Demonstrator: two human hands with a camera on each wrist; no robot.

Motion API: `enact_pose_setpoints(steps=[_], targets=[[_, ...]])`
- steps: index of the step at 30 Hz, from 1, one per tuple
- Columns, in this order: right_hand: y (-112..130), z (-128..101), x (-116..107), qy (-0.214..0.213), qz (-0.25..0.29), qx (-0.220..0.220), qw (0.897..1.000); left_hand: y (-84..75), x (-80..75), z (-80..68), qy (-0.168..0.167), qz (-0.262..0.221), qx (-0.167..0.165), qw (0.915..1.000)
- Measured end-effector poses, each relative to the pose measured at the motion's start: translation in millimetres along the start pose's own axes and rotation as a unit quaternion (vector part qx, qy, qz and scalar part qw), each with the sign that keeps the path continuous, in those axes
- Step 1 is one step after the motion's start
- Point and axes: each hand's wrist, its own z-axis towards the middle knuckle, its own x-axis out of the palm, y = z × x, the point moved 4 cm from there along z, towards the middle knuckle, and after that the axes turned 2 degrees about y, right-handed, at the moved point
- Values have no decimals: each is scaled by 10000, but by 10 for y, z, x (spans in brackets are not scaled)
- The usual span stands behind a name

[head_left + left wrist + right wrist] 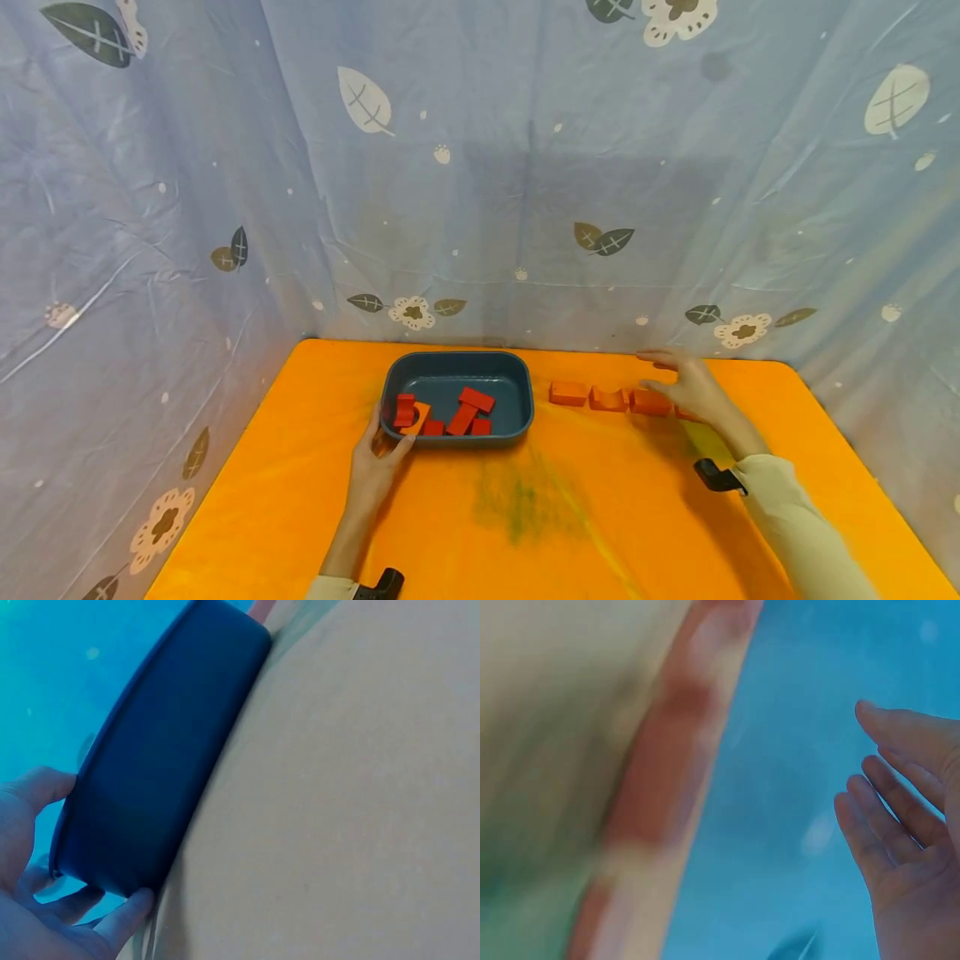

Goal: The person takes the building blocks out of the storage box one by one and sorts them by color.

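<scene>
1. a person sits at a bright orange table [525, 517] closed in on three sides by a pale blue cloth printed with leaves and flowers [480, 183].
2. a dark blue rounded plastic tray [517, 379] lies near the far middle of the table, and several red wooden blocks [459, 414] lie jumbled along its near side.
3. the left hand [372, 467] holds the tray at its near left corner: the thumb hooks over the rim and the fingers curl under and around the wall. the left wrist view shows the same grip close up, with the tray wall [165, 765] pressed between thumb and fingertips [127, 915].
4. an orange arch-shaped block [417, 416] sits inside the tray right by that thumb, touching the red ones.
5. to the right of the tray, well apart from it, a row of orange-red blocks [607, 397] lies on the table in a line, each just beside the next.
6. the right hand [686, 387] hovers at the right end of that row with its fingers stretched out and loose, gripping nothing; in the right wrist view the fingers [889, 825] are spread straight with bare air between them.
7. a greenish smudge [525, 500] marks the table in front of the tray.
</scene>
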Motion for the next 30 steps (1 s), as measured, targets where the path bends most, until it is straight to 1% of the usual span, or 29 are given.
enact_pose_setpoints(steps=[1, 3, 4, 6, 9, 10, 12, 14, 17, 19, 21, 23, 26, 30], targets=[[132, 96, 81, 153, 64, -187, 9997, -1, 7, 4, -9, 16, 2, 10000], [86, 275, 297, 583, 268, -235, 9977, -3, 24, 17, -9, -6, 26, 10000], [117, 372, 407, 750, 312, -211, 9965, -10, 30, 21, -13, -20, 50, 10000], [333, 562, 569, 1092, 501, -313, 9923, -24, 38, 32, -12, -45, 125, 9999], [686, 828, 830, 1760, 628, -526, 9810, -40, 34, 28, -1, -34, 165, 9999], [802, 908, 930, 1962, 605, -677, 9763, -42, 29, 21, -5, -28, 174, 9998], [1027, 1049, 1143, 2310, 586, -980, 9662, -34, 16, 6, -29, -5, 157, 9999], [1219, 1146, 1368, 2540, 626, -1211, 9575, -18, 9, -11, -41, 24, 124, 9999], [1405, 1225, 1745, 2769, 694, -1340, 9490, -3, 6, -23, -9, -15, 108, 9999], [1489, 1234, 1989, 2926, 619, -1386, 9441, 6, 10, -27, 35, -52, 89, 9999], [1546, 1229, 2216, 3093, 348, -1474, 9388, 11, 11, -30, 48, -55, 63, 10000], [1600, 1224, 2397, 3215, -16, -1612, 9331, 6, 8, -37, 25, -50, 70, 10000], [1652, 1234, 2587, 3272, -522, -1761, 9269, -10, 1, -46, 10, -24, 74, 10000], [1669, 1263, 2702, 3278, -973, -1749, 9233, -38, -6, -51, 43, -57, 84, 9999]])
